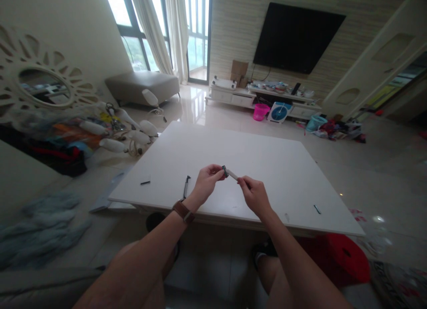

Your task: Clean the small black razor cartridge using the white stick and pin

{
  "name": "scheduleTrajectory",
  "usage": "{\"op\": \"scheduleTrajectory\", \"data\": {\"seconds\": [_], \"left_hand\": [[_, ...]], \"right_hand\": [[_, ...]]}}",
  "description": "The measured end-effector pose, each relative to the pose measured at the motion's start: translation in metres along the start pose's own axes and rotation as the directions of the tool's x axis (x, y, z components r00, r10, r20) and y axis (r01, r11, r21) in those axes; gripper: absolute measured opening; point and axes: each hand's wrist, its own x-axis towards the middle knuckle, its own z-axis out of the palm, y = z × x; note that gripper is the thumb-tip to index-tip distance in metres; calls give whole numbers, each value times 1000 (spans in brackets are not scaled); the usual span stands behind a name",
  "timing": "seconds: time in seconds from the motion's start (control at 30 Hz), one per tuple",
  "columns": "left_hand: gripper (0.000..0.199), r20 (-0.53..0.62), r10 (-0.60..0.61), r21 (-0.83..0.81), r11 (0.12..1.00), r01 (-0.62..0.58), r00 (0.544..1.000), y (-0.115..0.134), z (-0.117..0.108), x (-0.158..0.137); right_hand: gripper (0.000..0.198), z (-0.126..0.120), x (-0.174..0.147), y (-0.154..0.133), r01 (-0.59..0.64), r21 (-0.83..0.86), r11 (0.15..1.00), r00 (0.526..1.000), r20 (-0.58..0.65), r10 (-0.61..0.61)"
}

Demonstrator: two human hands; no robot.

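My left hand (208, 181) pinches a small dark razor head (225, 171) between thumb and fingertips, above the white table (233, 144). In my right hand (254, 192) is a pale grey, flat stick (232, 174); its far end meets or nearly touches the razor head. What kind of stick it is I cannot make out. Left of my left hand lies a slim razor handle (186, 186), black at its top and silver below. Farther left rests a short black strip (145, 182). A small dark, narrow piece (316, 209) lies near the table's right side.
White lamp shades (140, 135) on a metal fixture stand beside the table's left edge. A red roll (347, 258) is below the front right corner. Beyond the table are a pink basket (260, 112), a blue-and-white fan (279, 112) and a low white cabinet (233, 98).
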Motion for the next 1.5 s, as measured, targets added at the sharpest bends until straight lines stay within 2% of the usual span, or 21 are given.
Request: {"op": "scheduleTrajectory", "data": {"seconds": [0.2,0.3,0.47,0.6,0.77,0.93,1.1,1.3,1.5], "left_hand": [[22,-2,-9,5,1000,9,1000,-1,0,0],[21,-20,5,10,1000,-4,1000,-1,0,0],[23,-19,-3,1,1000,3,1000,-3,-1,1],[23,-39,3,4,1000,-3,999,-4,-1,1],[26,-12,-25,-6,1000,25,1000,0,1,-1],[27,7,-50,-13,999,50,999,3,3,-3],[25,-5,-67,26,997,67,998,1,2,-3],[28,1,-77,12,997,77,997,0,2,-3],[28,21,-95,30,995,94,995,0,2,-4]], "right_hand": [[38,-1,0,1,1,-13,1000,1000,-29,-2],[38,0,-1,1,24,5,1000,999,31,-24],[39,2,-1,0,0,14,1000,1000,-3,0],[38,1,0,0,23,13,1000,999,36,-24],[40,-1,0,1,-24,33,999,998,-56,26],[41,0,1,2,-14,-38,999,1000,-22,13],[42,-4,3,5,-61,-53,997,989,-137,53],[41,-2,1,1,-7,-46,999,1000,-17,7],[41,-1,3,3,-89,-16,996,987,-132,86]]}}
